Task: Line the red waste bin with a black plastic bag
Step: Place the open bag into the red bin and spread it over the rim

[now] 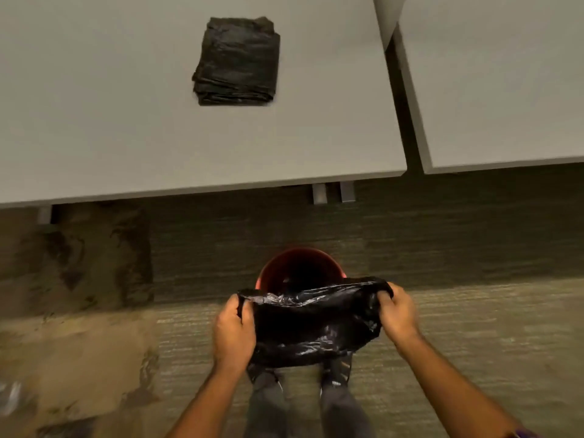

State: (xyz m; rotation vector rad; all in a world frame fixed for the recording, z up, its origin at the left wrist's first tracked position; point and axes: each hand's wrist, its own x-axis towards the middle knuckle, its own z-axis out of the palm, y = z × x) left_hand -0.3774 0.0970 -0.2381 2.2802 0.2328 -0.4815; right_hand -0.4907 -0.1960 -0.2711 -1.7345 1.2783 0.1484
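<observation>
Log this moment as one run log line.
step: opening bag above bin | left hand: grips black bag | right hand: grips bag | red bin: unlined

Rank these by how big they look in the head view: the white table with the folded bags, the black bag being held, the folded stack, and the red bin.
1. White table, by far.
2. Held black bag.
3. Folded stack, though farther away, so unsure.
4. Red bin, partly hidden by the bag.
</observation>
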